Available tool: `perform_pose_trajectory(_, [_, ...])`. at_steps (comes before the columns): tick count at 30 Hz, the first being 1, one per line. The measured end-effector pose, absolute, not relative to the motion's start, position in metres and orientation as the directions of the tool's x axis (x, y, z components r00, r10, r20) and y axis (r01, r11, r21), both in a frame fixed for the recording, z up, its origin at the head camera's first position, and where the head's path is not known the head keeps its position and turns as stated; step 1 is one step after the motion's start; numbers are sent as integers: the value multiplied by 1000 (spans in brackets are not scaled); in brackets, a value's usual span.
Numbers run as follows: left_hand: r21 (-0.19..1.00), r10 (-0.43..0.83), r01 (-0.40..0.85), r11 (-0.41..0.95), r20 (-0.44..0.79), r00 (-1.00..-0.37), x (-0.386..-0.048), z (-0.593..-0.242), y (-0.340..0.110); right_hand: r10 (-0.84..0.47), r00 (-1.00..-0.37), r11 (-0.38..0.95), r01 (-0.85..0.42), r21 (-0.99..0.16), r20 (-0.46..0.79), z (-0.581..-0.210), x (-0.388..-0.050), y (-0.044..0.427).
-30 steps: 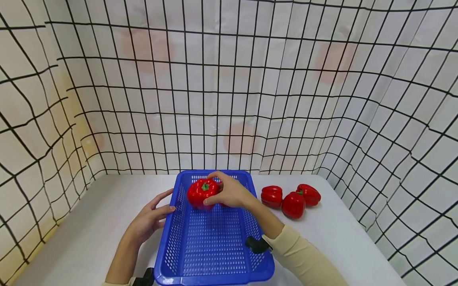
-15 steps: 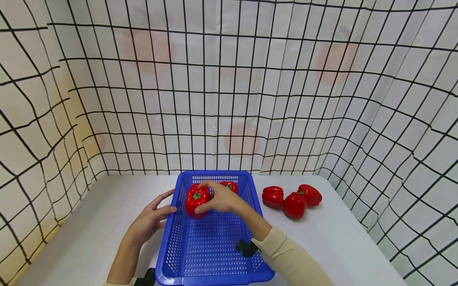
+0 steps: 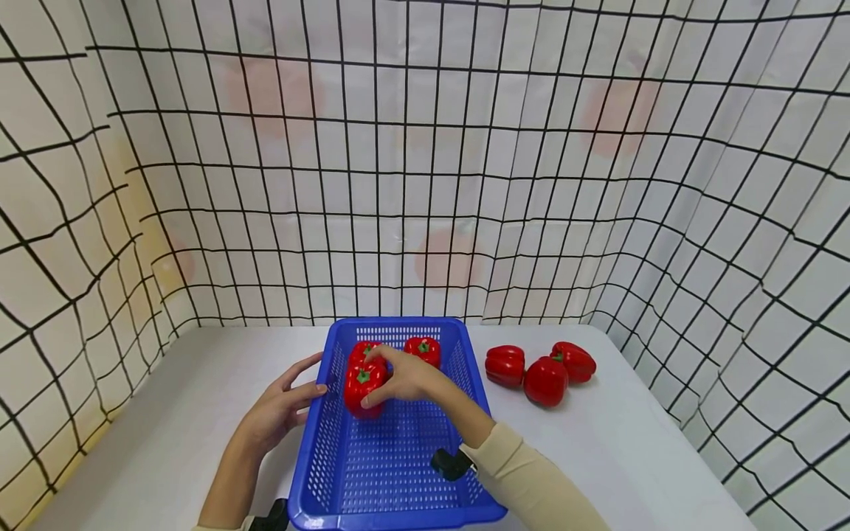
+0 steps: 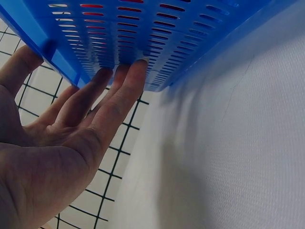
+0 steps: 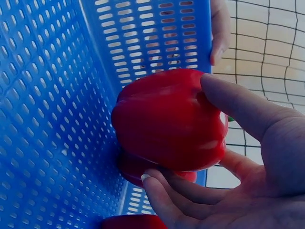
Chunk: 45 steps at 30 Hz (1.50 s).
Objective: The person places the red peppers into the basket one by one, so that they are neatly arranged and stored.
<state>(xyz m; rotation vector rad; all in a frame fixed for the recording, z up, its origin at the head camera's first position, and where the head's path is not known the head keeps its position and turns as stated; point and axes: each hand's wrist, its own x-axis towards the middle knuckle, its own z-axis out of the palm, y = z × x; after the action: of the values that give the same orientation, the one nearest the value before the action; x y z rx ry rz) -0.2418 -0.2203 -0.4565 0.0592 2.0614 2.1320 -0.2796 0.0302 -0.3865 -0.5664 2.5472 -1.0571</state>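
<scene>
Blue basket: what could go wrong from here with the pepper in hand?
1. The right hand holds the front pepper close to the rear-left pepper; lowering or releasing it might knock that one over.
2. The left hand touches the blue basket on the left side only, so a bump from inside might shift or turn it.

No readable text in any view; no labels, brands, numbers or signs

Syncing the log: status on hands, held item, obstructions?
Right hand grips glossy red bell pepper, inside blue perforated plastic basket. Left hand touches basket's left side. Possible obstruction: another red bell pepper close behind held one.
</scene>
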Motion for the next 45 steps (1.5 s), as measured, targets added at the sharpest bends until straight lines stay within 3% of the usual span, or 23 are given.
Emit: perform_pose_trajectory(45, [996, 168, -88, -12, -85, -982, -242, -456, -220, -443, -870, 723, -202, -661, -218, -396, -277, 22])
